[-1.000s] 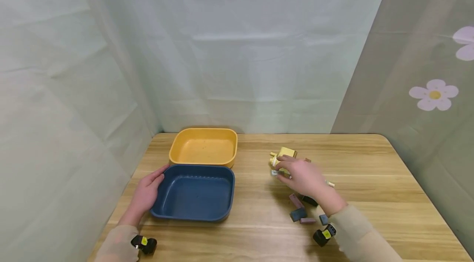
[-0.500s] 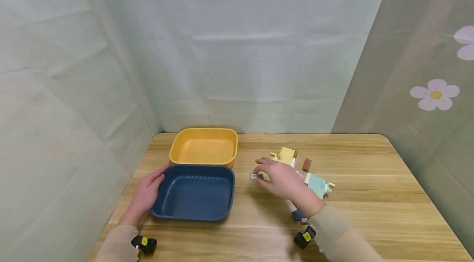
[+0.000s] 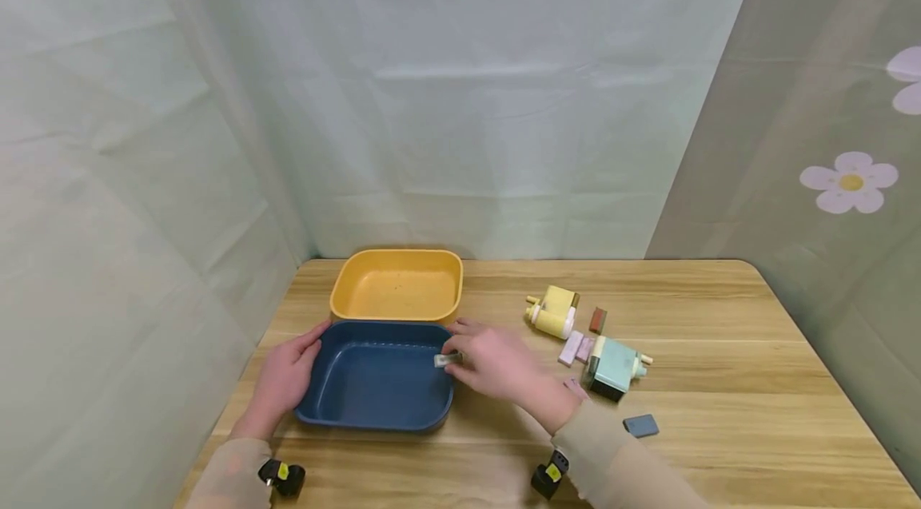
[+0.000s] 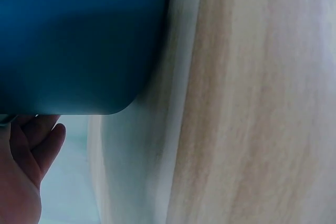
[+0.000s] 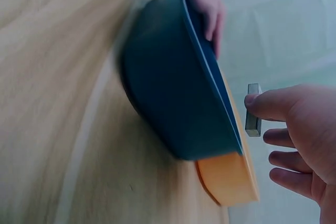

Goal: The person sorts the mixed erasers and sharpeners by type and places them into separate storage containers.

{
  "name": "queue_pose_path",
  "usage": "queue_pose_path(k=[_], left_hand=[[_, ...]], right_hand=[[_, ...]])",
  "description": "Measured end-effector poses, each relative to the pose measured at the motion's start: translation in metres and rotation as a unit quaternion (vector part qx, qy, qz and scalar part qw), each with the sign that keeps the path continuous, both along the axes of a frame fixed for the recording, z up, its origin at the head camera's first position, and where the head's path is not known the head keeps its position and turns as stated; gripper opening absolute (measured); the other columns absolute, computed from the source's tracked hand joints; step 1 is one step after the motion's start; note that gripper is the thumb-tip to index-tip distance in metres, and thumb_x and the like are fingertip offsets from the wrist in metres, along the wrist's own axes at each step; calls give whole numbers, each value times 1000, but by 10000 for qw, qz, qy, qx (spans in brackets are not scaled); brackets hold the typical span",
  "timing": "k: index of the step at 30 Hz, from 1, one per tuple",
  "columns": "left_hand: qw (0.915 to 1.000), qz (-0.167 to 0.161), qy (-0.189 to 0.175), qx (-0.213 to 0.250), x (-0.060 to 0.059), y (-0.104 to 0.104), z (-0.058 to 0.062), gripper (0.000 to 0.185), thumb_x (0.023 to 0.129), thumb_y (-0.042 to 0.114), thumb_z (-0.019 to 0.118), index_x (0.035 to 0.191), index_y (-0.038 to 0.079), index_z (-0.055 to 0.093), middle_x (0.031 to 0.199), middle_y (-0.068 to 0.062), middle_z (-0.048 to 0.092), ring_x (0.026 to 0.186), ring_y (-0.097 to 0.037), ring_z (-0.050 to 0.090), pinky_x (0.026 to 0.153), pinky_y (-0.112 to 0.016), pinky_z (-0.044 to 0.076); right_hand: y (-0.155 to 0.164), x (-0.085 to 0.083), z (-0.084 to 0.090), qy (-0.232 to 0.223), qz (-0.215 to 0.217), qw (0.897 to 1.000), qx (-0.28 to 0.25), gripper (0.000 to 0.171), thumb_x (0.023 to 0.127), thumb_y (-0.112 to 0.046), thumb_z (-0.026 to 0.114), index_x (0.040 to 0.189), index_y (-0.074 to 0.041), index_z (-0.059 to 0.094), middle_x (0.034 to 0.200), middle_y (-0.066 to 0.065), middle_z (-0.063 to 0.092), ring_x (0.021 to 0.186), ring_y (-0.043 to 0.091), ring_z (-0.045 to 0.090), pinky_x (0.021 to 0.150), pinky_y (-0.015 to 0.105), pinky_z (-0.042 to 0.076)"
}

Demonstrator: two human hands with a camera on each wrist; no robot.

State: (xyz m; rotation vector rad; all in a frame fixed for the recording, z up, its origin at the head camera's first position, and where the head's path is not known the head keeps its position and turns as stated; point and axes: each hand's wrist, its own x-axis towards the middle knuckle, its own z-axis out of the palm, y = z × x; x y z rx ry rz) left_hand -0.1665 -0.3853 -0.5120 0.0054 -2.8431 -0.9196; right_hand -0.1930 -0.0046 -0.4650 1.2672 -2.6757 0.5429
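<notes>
My right hand [image 3: 496, 361] pinches a small grey rectangular block [image 5: 253, 124] between thumb and fingers. In the head view the block is over the right side of the deep blue tray [image 3: 374, 393], just inside its rim; in the right wrist view the other fingers of that hand spread below the block. At the tray's left side, my left hand [image 3: 284, 377] grips the rim, its fingers along the outer wall. The left wrist view shows the tray's dark outside, with part of the left hand [image 4: 26, 174] at its edge. The tray's inside shows no items.
Behind the blue tray stands a yellow tray [image 3: 396, 297]. To the right lie a yellow crank pencil sharpener [image 3: 556, 316] and a teal one [image 3: 615, 365]. Around them are small pink blocks [image 3: 571, 349], a red-brown block [image 3: 598, 320] and a blue-grey block [image 3: 640, 425].
My right hand has moved left from the pile beside the sharpeners to the blue tray, carrying the grey block. The left hand has stayed at the tray's rim.
</notes>
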Motion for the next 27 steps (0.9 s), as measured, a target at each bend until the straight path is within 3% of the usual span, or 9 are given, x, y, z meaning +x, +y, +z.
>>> queue_pose_path(k=[6,14,22,27], left_hand=[[9987,-311,166,-356,1,-1,4,42,113,11,47,152,-1,58,150,-26,58,137,-49,56,112,-67,44],[9949,-879,209,-445,7,-7,11,46,111,7,51,154,-10,49,155,-34,48,145,-54,45,116,-70,37],[9944,-878,-30,-592,13,-10,7,50,114,16,47,158,-7,44,160,-33,43,148,-54,40,117,-71,36],[9929,-836,-26,-843,14,-8,8,50,114,16,47,158,-7,45,160,-32,44,149,-54,40,119,-69,35]], right_hand=[[-15,5,-4,-42,75,9998,204,19,99,-31,79,115,-20,80,144,8,68,140,27,60,105,40,58],[-29,7,-9,-90,131,9988,472,20,100,-34,78,115,-22,80,144,7,68,141,25,58,110,38,55],[-47,7,-14,24,171,9967,788,20,100,-37,77,116,-25,81,143,3,69,140,23,60,105,35,57],[-59,7,-13,122,175,9959,879,18,99,-38,78,113,-27,81,139,0,71,133,16,64,95,30,61]])
